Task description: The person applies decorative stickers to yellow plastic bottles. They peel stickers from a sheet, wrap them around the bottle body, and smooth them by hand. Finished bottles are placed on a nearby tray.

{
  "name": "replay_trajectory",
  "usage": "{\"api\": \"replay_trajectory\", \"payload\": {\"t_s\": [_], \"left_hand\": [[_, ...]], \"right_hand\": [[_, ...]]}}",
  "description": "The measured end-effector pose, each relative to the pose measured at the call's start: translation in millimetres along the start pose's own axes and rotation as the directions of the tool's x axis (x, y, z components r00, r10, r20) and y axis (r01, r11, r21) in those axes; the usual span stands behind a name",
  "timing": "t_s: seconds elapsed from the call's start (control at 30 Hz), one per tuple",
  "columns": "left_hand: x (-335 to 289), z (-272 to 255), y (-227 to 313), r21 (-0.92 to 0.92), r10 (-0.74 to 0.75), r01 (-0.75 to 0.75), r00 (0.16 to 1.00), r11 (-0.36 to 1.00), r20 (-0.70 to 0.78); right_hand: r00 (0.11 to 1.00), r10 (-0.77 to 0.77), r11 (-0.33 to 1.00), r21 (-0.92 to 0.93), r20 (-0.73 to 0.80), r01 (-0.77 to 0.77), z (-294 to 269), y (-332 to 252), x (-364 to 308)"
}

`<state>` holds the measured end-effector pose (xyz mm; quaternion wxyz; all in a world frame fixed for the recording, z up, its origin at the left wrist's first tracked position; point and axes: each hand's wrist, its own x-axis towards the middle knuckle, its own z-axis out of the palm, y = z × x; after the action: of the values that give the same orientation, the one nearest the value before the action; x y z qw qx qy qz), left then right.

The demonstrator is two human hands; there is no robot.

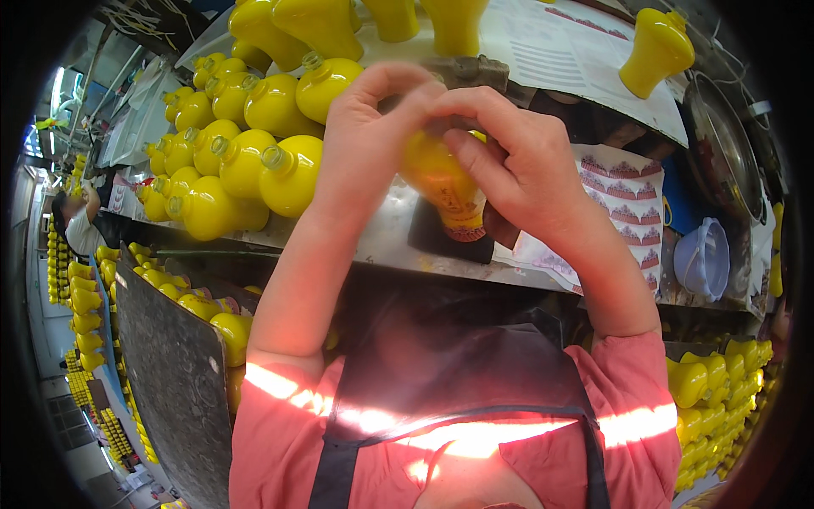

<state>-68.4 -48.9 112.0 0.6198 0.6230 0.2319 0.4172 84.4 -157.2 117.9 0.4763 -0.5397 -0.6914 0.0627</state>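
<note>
Yel. btl (pixel 432 170) is btwn L hand (pixel 369 119) & R fingers (pixel 482 159).

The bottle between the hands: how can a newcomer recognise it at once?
Find the workbench, then the left hand and right hand above. The yellow bottle between them has a reddish patterned band near its narrow end; bottles at the workbench's left show none.

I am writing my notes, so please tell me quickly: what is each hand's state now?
Left hand: bent near the yellow bottle's top; blurred, its grip cannot be told.
Right hand: curled at the same bottle; firm grip cannot be told.
</note>
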Motion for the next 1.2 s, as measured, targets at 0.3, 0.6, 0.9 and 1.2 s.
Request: {"api": "replay_trajectory", "payload": {"t_s": [0.3, 0.6, 0.9, 1.2], "left_hand": [[-2, 1, 5, 0.053, -0.015, 0.014, 1.000, 0.998, 0.009], [1, 0, 4, 0.055, -0.007, 0.008, 1.000, 0.998, -0.007], [-1, -4, 3, 0.038, 0.028, -0.030, 0.998, 0.999, 0.058], [3, -8, 4, 0.099, 0.059, -0.079, 0.980, 0.992, 0.189]], "right_hand": [[0.969, 0.247, 0.943, 0.237, -0.034, -0.232, -6, 24, 2], [0.983, 0.179, 0.978, 0.117, -0.050, -0.172, -7, 0, -9], [0.942, 0.334, 0.894, 0.308, 0.023, -0.324, -12, 24, 6], [0.827, 0.504, 0.685, 0.467, 0.249, -0.558, -22, 22, 17]]}}
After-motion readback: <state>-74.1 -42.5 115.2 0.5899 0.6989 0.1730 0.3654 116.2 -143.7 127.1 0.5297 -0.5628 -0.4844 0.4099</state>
